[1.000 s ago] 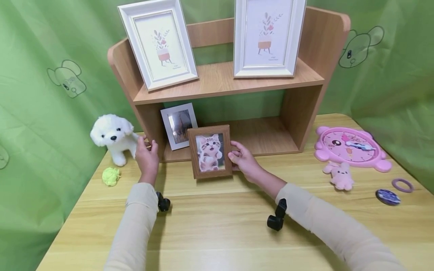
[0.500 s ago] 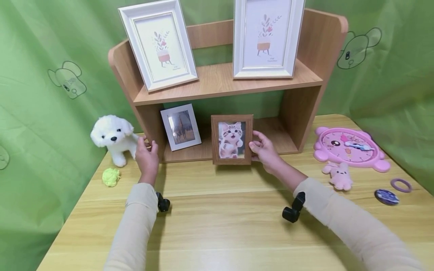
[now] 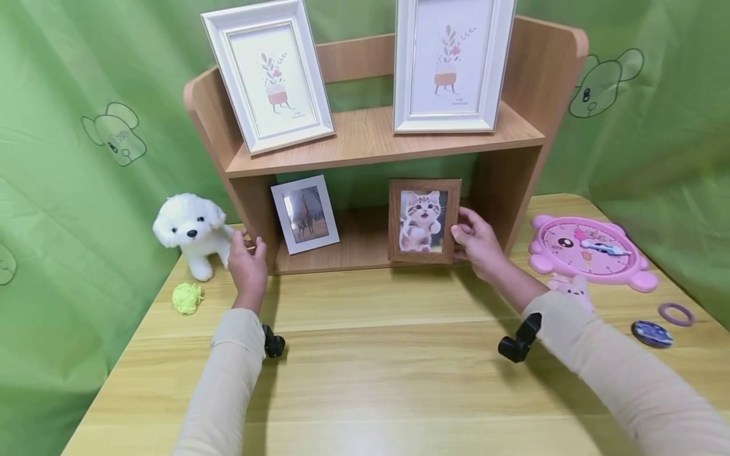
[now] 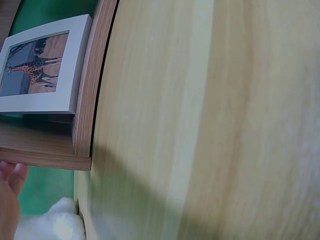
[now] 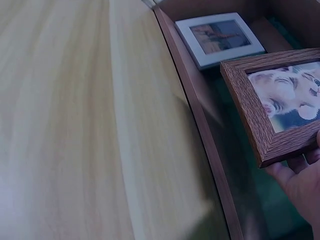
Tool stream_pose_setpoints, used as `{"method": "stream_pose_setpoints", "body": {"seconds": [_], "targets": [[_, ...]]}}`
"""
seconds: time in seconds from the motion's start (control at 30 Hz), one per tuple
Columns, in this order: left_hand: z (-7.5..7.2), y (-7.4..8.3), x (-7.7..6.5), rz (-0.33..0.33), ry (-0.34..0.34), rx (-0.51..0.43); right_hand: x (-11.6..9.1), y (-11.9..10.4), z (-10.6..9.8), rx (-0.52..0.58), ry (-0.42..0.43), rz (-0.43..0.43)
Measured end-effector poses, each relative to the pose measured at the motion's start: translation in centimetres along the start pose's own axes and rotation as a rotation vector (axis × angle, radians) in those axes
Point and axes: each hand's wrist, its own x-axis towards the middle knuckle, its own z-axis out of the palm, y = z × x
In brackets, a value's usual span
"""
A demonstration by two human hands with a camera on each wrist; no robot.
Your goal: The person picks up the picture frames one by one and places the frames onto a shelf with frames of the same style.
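My right hand (image 3: 481, 244) pinches the right edge of a brown wooden picture frame (image 3: 395, 221) with a kitten photo. The frame is held upright at the front of the lower compartment, on its right side; whether it touches the shelf board I cannot tell. In the right wrist view the fingers sit behind it. My left hand (image 3: 248, 266) is by the left side panel of the wooden shelf (image 3: 365, 256), fingers loosely bent, fingertips against the panel in the left wrist view. A small white picture frame (image 3: 332, 223) with a giraffe photo leans at the compartment's left.
Two large white picture frames (image 3: 326, 120) (image 3: 446, 123) stand on the upper shelf. A white plush dog (image 3: 194, 221) and yellow-green yarn ball (image 3: 187, 297) are at the left. Rightward lie a pink clock (image 3: 582, 250), a pink plush toy (image 3: 573, 288), a purple ring (image 3: 676, 313) and a blue disc (image 3: 652, 334).
My right hand has carried the kitten picture frame rightward and back, away from the giraffe frame, which it partly covered before. The left hand has stayed where it was.
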Motion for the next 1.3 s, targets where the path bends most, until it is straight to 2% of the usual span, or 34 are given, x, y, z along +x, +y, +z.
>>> {"method": "stream_pose_setpoints", "body": {"seconds": [0.4, 0.73, 1.07, 1.3], "targets": [[0.2, 0.0, -0.2, -0.038, -0.024, -0.004, 1.2, 0.3, -1.8, -0.079, 0.116, -0.021], [0.1, 0.0, 0.0, -0.019, -0.019, -0.002, 2.8, 1.4, -2.3, -0.185, 0.197, -0.019], [-0.1, 0.1, 0.1, -0.012, -0.010, 0.000, 4.5, 2.5, -2.0, -0.173, 0.243, 0.009], [0.1, 0.0, 0.0, -0.022, -0.013, 0.004, 5.1, 3.2, -2.6, -0.097, 0.234, 0.014]]}}
